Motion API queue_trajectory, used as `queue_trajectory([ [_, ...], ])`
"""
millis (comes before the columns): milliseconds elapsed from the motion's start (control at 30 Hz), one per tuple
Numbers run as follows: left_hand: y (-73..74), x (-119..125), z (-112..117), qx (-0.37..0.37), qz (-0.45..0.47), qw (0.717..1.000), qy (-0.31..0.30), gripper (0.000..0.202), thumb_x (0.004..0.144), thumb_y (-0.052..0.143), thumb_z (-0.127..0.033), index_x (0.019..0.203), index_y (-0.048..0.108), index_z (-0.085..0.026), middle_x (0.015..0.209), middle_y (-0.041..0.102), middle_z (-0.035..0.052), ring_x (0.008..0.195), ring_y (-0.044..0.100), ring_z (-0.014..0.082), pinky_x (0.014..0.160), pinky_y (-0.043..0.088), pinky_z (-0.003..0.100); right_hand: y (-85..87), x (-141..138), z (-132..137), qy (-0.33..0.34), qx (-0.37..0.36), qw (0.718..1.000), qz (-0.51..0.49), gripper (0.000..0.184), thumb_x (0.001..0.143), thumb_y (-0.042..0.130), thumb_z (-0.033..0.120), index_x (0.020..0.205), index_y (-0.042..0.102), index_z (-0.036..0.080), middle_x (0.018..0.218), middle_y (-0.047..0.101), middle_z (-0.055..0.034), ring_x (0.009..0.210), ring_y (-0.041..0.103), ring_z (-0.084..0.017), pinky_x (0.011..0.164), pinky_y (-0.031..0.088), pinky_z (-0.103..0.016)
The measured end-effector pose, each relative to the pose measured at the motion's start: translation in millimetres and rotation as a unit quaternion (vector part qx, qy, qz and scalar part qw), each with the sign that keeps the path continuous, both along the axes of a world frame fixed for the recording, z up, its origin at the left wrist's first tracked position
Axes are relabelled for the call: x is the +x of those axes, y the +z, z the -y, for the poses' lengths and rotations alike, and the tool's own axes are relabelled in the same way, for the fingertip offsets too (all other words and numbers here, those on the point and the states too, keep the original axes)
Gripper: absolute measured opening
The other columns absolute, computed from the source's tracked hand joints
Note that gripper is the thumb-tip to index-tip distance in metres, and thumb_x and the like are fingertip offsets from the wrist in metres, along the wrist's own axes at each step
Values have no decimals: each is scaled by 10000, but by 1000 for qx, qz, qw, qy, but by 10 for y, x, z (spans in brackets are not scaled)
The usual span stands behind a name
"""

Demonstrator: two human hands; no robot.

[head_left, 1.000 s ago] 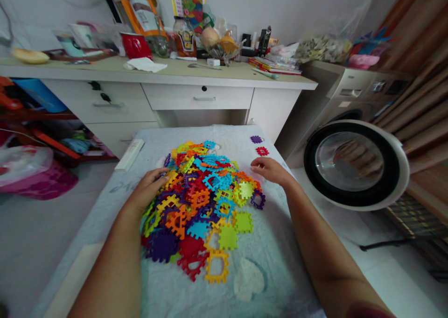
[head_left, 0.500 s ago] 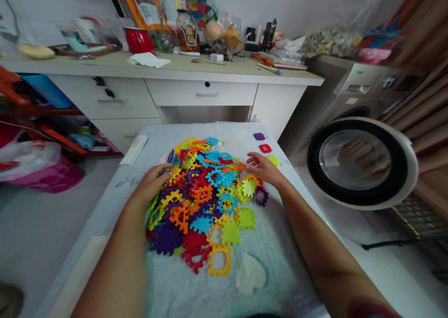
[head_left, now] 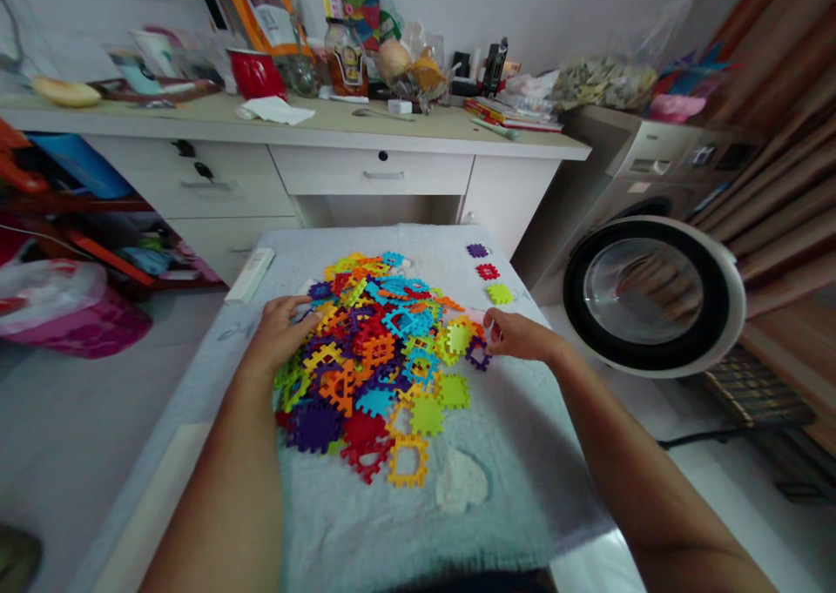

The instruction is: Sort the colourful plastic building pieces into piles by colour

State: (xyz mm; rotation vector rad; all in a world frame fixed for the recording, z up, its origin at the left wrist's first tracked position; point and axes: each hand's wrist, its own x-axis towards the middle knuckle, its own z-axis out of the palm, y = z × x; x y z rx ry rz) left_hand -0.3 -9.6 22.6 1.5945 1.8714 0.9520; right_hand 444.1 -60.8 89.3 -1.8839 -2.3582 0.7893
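Observation:
A heaped pile of flat plastic interlocking pieces (head_left: 375,349) with toothed edges, in several colours, covers the middle of the cloth. My left hand (head_left: 282,333) rests against the pile's left edge, thumb and index finger apart around purple pieces. At the right edge, my right hand (head_left: 519,336) has its fingers curled in toward the thumb; whatever is between the fingertips cannot be made out. Nearest to it lies a dark purple frame piece (head_left: 479,365). Purple (head_left: 477,251), red (head_left: 487,272) and lime (head_left: 500,294) pieces lie apart in a column at the far right.
The table's cloth (head_left: 522,454) bears a white heart pattern. A white box (head_left: 250,276) sits at the far left corner. Behind stands a white drawer counter (head_left: 418,140) with jars and books. A washing machine with its round door (head_left: 653,297) open is at right.
My right hand has drawn back from beside the separate pieces toward me, its fingers curling. The lime piece now shows fully. My left hand has shifted slightly at the pile's edge.

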Motion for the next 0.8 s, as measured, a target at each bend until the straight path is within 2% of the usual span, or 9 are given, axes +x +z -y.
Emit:
queue_trajectory([
  [100,97,14,34,-5,-85,996,1,625,698,635,-593,1188,664,-207,1286,531,126,1090,612,279,1067,457,446,-125,-79,184,-9,35,999,-21,222,731,727,206,869,553,214,797,635,-1,694,539,-150,604,341,-251],
  [233,266,65,103,4,-180,984,3,562,747,603,-551,1182,666,-201,1184,597,138,1112,600,320,1061,450,470,-202,-77,253,-33,45,995,-78,164,728,639,138,765,501,218,719,563,33,656,484,-127,587,315,-241],
  [367,545,154,232,37,-228,973,0,591,803,532,-516,1244,637,-137,1245,599,180,1186,576,344,1081,424,491,-196,92,200,-46,-10,979,-198,109,751,635,242,793,538,216,682,525,45,633,473,-124,574,341,-242],
  [433,677,192,289,41,-232,972,-4,596,811,523,-525,1257,629,-143,1268,605,174,1196,576,340,1079,425,488,-200,216,161,-74,-34,960,-267,161,752,643,320,829,546,217,663,521,51,610,475,-124,561,360,-244],
  [500,755,209,316,14,-232,972,-14,641,810,512,-558,1286,613,-140,1284,606,183,1171,592,346,1049,445,496,-226,342,125,-119,-29,944,-308,210,737,650,365,837,538,218,651,528,52,593,490,-125,556,380,-247],
  [567,751,197,311,-27,-225,973,-39,684,808,496,-583,1311,600,-130,1302,604,195,1172,598,350,1036,455,491,-278,447,98,-168,-14,933,-318,216,735,641,379,833,536,218,647,539,48,582,505,-127,556,398,-252],
  [633,666,155,290,-70,-218,971,-68,708,788,505,-599,1306,607,-127,1308,610,201,1204,592,358,1057,441,488,-350,513,82,-214,3,933,-290,184,751,621,368,830,555,216,647,553,39,583,524,-135,558,412,-259],
  [733,440,59,276,-99,-221,967,-80,732,705,570,-667,1227,657,-162,1215,666,181,1186,607,388,1033,456,505,-455,533,82,-247,75,951,-168,157,761,632,315,868,624,201,757,632,-9,678,591,-162,639,461,-284],
  [800,279,-1,296,-82,-193,975,-74,739,666,606,-696,1203,670,-192,1148,696,156,1126,636,384,970,493,496,-501,505,93,-237,133,959,-84,221,764,669,323,939,664,188,906,670,-54,781,625,-182,742,487,-307],
])
